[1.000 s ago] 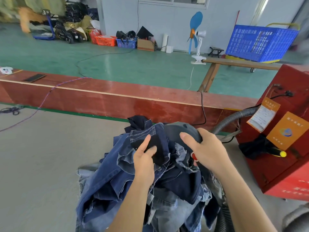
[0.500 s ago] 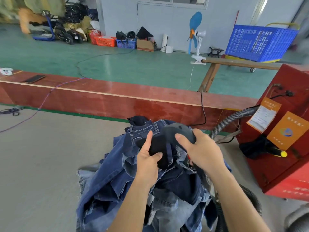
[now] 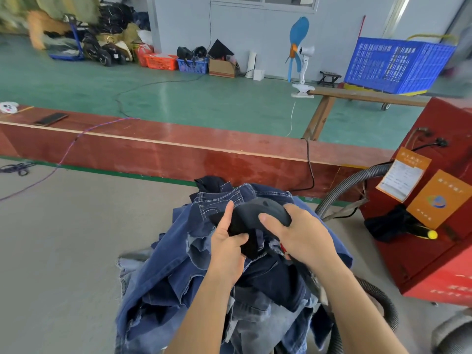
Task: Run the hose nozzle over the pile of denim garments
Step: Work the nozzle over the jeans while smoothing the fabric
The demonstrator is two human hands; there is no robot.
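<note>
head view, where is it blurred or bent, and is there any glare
Head view: far left clutter and right edge smear; the red bench bows from wide-angle distortion; soft sheen on the green floor; hands and denim pile stay sharp.

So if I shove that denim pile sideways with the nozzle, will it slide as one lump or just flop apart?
Probably flop apart: the denim pile is loose, crumpled garments with frayed edges hanging free. It looks bulky, so likely heavy enough to drag on the grey table. The left hand already pinches dark cloth beside the nozzle under the right hand, which suggests the cloth shifts easily.
</note>
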